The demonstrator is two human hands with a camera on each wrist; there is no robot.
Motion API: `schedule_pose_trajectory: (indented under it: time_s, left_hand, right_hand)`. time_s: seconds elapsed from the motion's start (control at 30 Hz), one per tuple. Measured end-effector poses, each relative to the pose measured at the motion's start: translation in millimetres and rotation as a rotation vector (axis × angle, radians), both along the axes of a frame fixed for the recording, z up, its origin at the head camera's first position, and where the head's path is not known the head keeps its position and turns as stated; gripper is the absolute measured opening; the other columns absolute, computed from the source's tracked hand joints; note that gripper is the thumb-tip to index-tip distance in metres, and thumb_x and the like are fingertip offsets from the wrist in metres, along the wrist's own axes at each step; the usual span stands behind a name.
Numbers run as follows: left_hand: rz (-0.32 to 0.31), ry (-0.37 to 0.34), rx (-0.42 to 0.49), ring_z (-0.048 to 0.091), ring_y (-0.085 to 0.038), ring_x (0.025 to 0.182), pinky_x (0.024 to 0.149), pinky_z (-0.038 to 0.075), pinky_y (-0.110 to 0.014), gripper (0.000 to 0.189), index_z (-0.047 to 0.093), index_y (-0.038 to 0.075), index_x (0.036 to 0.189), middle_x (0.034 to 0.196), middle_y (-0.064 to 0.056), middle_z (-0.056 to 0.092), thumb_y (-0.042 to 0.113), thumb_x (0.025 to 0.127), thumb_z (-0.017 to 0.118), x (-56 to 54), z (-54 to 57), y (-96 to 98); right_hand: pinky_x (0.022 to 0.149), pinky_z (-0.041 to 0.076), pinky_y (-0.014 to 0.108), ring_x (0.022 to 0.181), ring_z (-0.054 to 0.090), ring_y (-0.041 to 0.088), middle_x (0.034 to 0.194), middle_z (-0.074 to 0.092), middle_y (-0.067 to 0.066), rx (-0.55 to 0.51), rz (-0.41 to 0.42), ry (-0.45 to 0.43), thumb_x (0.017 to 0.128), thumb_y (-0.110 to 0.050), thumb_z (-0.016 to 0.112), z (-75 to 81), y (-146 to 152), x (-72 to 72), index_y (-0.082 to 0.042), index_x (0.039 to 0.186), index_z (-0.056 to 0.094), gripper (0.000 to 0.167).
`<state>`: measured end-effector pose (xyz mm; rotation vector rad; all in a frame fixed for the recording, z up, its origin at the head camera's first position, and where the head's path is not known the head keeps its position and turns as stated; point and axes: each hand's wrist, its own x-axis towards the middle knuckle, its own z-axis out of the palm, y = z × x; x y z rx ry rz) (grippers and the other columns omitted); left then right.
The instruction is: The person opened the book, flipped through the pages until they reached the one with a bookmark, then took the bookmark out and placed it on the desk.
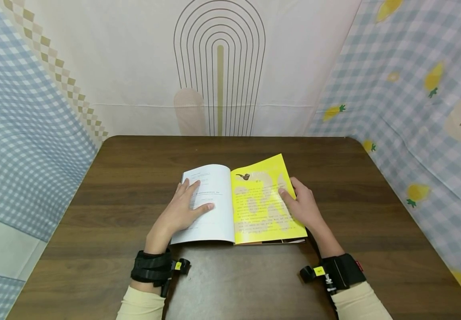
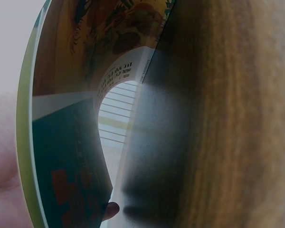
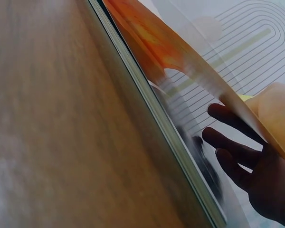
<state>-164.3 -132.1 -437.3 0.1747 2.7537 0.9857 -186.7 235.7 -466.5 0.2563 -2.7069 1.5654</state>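
An open book (image 1: pixel 214 222) sits mid-table, with a white printed left page and a yellow right page (image 1: pixel 262 204) bearing text and a small pipe picture. My left hand (image 1: pixel 180 211) lies over the left page, thumb and fingers spread. In the left wrist view the dark green and brown cover (image 2: pixel 71 156) curves up off the table, and one fingertip (image 2: pixel 111 210) shows beneath it. My right hand (image 1: pixel 302 204) pinches the yellow page's outer edge, thumb on top. Seen from the right wrist, its fingers (image 3: pixel 232 147) extend under the lifted page, whose underside (image 3: pixel 152 33) is orange, above the page stack (image 3: pixel 166 128).
The brown wooden table (image 1: pixel 94 213) extends around the book. Behind it hangs a pale cloth (image 1: pixel 134 66) with an arch pattern, and checked cloths (image 1: pixel 394 133) flank the sides. Black straps with small cameras (image 1: pixel 150 269) circle both wrists.
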Motion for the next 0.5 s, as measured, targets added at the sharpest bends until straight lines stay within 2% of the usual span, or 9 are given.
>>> schedule_pose_trajectory:
  time_s: [0.5]
  left_hand:
    - [-0.001, -0.004, 0.004, -0.001, -0.042, 0.162, 0.124, 0.019, -0.068, 0.096, 0.025, 0.010, 0.169, 0.177, -0.020, 0.003, 0.055, 0.098, 0.071, -0.4, -1.5, 0.5]
  right_hand:
    - [0.055, 0.059, 0.037, 0.065, 0.072, 0.027, 0.090, 0.070, 0.012, -0.001, -0.001, 0.002, 0.111, -0.035, 0.059, 1.1, -0.2, 0.9, -0.011, 0.136, 0.055, 0.035]
